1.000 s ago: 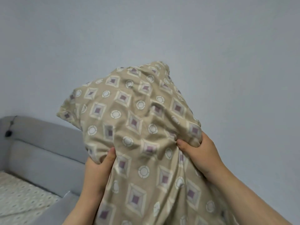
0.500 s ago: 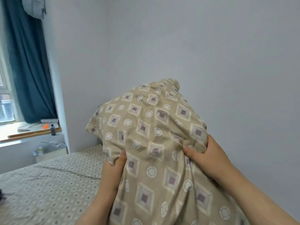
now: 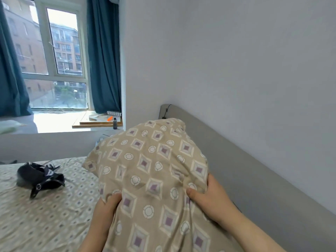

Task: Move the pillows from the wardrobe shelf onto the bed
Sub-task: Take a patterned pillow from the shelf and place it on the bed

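Observation:
A beige pillow (image 3: 151,166) with a pattern of purple squares and white rings fills the lower middle of the view, held up in front of me. My left hand (image 3: 104,211) grips its lower left side. My right hand (image 3: 212,200) clutches its right side, thumb pressed into the fabric. The pillow hangs over the bed (image 3: 45,215), which has a cream sheet with small dots. Its far end reaches toward the grey headboard (image 3: 254,175) along the wall at the right.
A black strapped item (image 3: 39,177) lies on the bed at the left. Behind the bed are a window sill (image 3: 72,122) with a small dark bottle (image 3: 115,123), a window and blue curtains (image 3: 103,57). A white wall stands at the right.
The view has swung left and down, bringing the window, the black item and more of the bed into sight. The pillow sits lower, nearer the bed. Both hands keep their grip.

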The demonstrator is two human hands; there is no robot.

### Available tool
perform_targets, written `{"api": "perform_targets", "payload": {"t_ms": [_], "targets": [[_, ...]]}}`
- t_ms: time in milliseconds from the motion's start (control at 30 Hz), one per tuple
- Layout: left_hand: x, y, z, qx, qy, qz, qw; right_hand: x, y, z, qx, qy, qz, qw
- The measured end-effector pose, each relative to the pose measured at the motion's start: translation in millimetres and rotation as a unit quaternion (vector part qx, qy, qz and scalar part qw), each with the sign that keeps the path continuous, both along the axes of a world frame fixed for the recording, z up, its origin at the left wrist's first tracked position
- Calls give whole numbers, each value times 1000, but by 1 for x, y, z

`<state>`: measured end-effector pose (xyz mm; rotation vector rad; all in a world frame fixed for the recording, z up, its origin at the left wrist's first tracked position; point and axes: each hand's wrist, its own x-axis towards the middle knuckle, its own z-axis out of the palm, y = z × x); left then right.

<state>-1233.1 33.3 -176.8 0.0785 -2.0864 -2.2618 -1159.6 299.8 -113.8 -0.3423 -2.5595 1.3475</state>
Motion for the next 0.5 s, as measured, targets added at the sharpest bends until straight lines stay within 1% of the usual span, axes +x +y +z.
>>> {"api": "perform_targets", "payload": {"t_ms": [133, 267, 400, 500], "targets": [[-54, 3, -32, -11, -4, 20, 1000, -68, 7, -35, 7, -24, 6, 1000], [-95, 13, -51, -42, -17, 12, 999, -120, 20, -69, -5, -49, -5, 999], [-135, 25, -67, -40, -35, 18, 998, -166, 31, -94, -18, -73, -1, 997], [-165, 34, -79, -50, -40, 1, 998, -198, 40, -110, -29, -81, 3, 996]]}}
